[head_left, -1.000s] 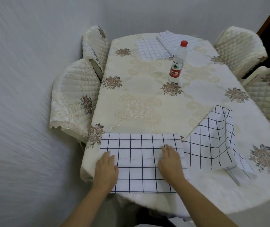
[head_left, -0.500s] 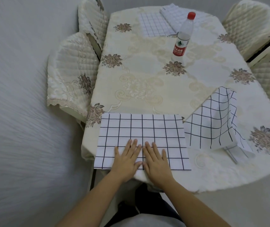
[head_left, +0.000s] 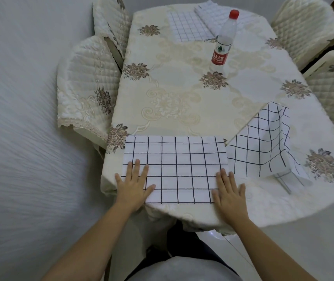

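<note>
Left hand (head_left: 132, 189) and right hand (head_left: 230, 193) slid apart — fingers (head_left: 137, 167) released, on grid cloth (head_left: 182, 169) beside rumpled sheet (head_left: 263, 147).

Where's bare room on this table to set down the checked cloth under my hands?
Widest: the table's middle, between the flat cloth, the water bottle and the left edge. Crowded: far end's folded cloths, near right's rumpled checked cloth.

matt checked cloth (head_left: 175, 169), satiny embroidered tablecloth (head_left: 182, 94)
</note>
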Available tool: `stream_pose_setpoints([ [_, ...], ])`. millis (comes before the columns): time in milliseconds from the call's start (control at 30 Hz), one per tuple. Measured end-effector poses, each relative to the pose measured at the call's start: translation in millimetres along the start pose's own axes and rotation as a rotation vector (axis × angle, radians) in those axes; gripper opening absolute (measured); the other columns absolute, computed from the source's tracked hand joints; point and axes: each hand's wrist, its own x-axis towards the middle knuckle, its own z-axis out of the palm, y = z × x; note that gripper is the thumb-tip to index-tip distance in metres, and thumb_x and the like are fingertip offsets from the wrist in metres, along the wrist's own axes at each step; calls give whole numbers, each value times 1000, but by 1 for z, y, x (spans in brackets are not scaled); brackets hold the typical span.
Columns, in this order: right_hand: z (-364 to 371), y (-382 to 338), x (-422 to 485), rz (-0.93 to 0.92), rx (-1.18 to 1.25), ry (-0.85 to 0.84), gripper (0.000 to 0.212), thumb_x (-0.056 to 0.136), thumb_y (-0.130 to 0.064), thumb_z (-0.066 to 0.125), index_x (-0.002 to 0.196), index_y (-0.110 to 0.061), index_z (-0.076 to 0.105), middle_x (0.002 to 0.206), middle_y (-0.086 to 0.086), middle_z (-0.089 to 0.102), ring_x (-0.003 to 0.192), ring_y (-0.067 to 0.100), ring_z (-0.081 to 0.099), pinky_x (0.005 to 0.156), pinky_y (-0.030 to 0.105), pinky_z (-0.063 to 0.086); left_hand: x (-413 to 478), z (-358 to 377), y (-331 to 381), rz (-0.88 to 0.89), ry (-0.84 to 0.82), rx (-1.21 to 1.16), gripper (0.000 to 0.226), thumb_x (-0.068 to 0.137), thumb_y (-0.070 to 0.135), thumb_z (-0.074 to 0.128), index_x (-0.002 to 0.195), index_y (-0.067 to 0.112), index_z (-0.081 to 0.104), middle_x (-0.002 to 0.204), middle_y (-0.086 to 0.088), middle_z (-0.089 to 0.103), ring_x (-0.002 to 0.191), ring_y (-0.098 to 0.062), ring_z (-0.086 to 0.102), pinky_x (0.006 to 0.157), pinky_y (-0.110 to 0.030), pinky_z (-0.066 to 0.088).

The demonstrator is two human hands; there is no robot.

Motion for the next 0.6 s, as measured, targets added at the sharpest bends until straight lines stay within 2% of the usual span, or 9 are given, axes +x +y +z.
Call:
stream_pose_setpoints([
  [67, -1, -7, 1, 14, -25, 14, 56, 86, -34, 32, 136, -8, 36, 141, 12, 45, 132, 27, 28, 89, 67, 37, -2, -5, 11, 47, 33, 13, 67, 83, 48, 29, 121, 3, 60, 132, -19, 54, 117, -35, 57, 76, -62, 48],
  [133, -1, -29, 4, -32, -27, 45, 56, 85, -34, 33, 135, -7, 37, 140, 13, 48, 130, 27, 27, 91, 65, 34, -6, -14, 33, 171, 157, 7, 60, 84, 36, 32, 126, 0, 55, 142, -16, 39, 124, -32, 51, 86, -60, 48],
  [200, 1, -63, 3, -145, -11, 21, 57, 85, -34, 33, 136, -8, 36, 141, 9, 47, 132, 27, 30, 92, 61, 37, -11, -15, 59, 309, 113, 0, 55, 97, 28, 24, 146, 4, 19, 153, -6, 1, 144, -25, 12, 111, -58, 22],
  [233, 4, -79, 3, -196, 4, -11, 57, 85, -33, 34, 137, -9, 35, 142, 7, 45, 133, 27, 32, 91, 59, 41, -13, -10, 67, 319, 39, -15, 56, 100, 30, 18, 148, 9, -1, 151, 0, -17, 143, -18, -11, 115, -52, 6],
  [300, 11, -97, 1, -246, 18, -52, 62, 86, -33, 32, 144, -11, 24, 145, 2, 37, 141, 24, 20, 93, 55, 43, -17, -4, 74, 290, -9, -36, 54, 98, 37, 4, 140, 17, -22, 146, 4, -30, 133, -14, -31, 115, -50, -4],
  [367, 17, -93, 0, -255, -3, -47, 58, 94, -34, 24, 148, -15, 14, 149, 0, 28, 145, 17, -6, 99, 52, 33, -17, 8, 63, 271, 52, -34, 57, 90, 47, -6, 141, 23, -18, 150, 5, -23, 133, -16, -34, 113, -58, 3],
  [433, 17, -74, 0, -248, -25, -41, 52, 97, -39, 16, 145, -19, 23, 150, -2, 30, 144, 13, -14, 101, 52, 26, -15, 12, 46, 200, 115, 2, 65, 93, 54, -3, 148, 22, 9, 156, 5, -9, 140, -15, -25, 104, -62, 20],
  [500, 13, -54, -2, -206, -16, -28, 53, 96, -42, 17, 145, -21, 21, 152, -3, 23, 143, 11, -15, 105, 51, 22, -16, 14, 24, 133, 85, -7, 66, 92, 60, 2, 143, 24, 27, 158, 4, -10, 144, -13, -15, 96, -60, 29],
  [600, 9, -26, -6, -106, 26, -10, 55, 95, -40, 20, 146, -21, 18, 154, -4, 15, 143, 15, 4, 108, 53, 26, -20, 17, -3, 80, 140, -9, 68, 91, 64, 4, 143, 26, 26, 158, 2, -1, 145, -14, -9, 90, -64, 38],
])
